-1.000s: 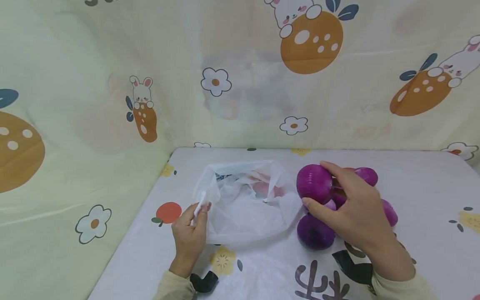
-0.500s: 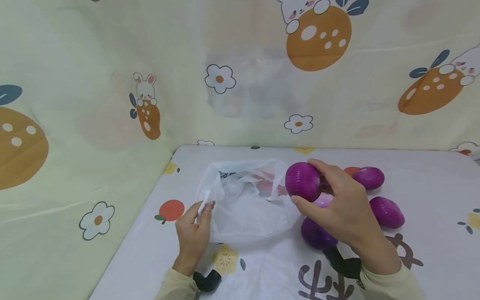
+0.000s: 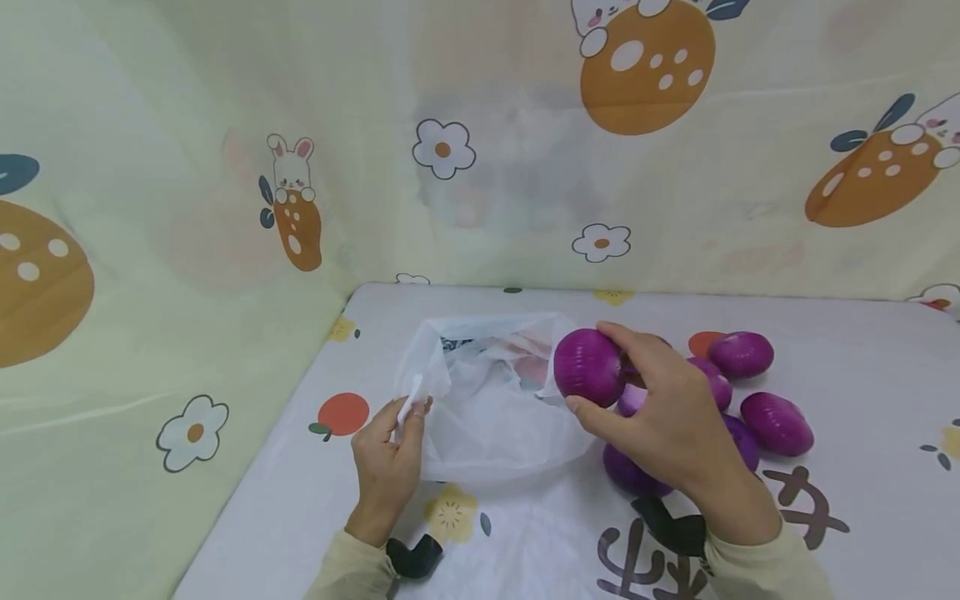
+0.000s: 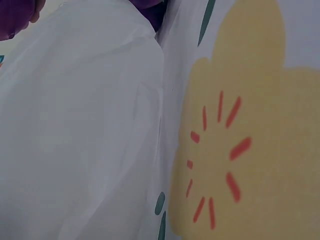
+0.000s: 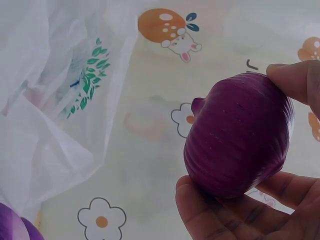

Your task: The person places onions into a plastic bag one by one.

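Observation:
My right hand (image 3: 667, 417) grips a purple onion (image 3: 589, 367) between thumb and fingers, level with the right side of the bag's mouth. In the right wrist view the onion (image 5: 237, 135) fills the grasp, its pointed tip toward the bag. A white plastic bag (image 3: 502, 442) stands on the table with its mouth spread. My left hand (image 3: 386, 462) pinches the bag's left rim between thumb and fingers. The left wrist view shows mostly the side of the bag (image 4: 80, 125); the left hand is out of that view. Green leaf print shows on the bag in the right wrist view.
Several more purple onions lie right of the bag, among them one at the back (image 3: 741, 354), one at the right (image 3: 777, 424) and a darker one (image 3: 630, 471) partly under the right hand. A patterned cloth (image 3: 255, 525) covers the table; a printed curtain (image 3: 510, 208) hangs behind.
My right hand has carried the onion left, from over the other onions to the bag's right rim. More of the onions behind it show now. The left hand keeps its pinch on the bag.

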The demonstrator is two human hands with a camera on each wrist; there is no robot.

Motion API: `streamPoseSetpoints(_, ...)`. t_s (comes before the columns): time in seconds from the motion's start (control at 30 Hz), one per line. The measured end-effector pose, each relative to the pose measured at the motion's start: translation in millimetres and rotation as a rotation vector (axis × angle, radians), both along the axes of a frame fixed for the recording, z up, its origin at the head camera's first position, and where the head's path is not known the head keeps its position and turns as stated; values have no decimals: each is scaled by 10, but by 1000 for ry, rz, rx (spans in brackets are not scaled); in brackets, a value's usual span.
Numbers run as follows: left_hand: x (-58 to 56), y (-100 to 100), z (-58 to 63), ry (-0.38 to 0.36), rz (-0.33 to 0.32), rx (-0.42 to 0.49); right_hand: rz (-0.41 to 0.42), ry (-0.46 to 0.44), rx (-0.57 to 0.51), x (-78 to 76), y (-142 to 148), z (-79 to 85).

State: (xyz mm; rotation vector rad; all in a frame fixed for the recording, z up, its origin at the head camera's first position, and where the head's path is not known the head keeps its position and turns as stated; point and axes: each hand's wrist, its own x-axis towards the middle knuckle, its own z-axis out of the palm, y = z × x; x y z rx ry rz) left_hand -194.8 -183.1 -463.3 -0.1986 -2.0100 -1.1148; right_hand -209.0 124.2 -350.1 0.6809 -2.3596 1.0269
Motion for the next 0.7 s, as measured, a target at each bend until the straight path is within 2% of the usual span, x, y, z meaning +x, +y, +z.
streamPoseSetpoints(0.3, -5, -5, 6, -1, -14, 5, 49, 0, 6, -27, -125, -95)
streamPoseSetpoints(0.7, 2, 6, 11, 6, -37, 2, 80, 7, 68, -69, -236, -264)
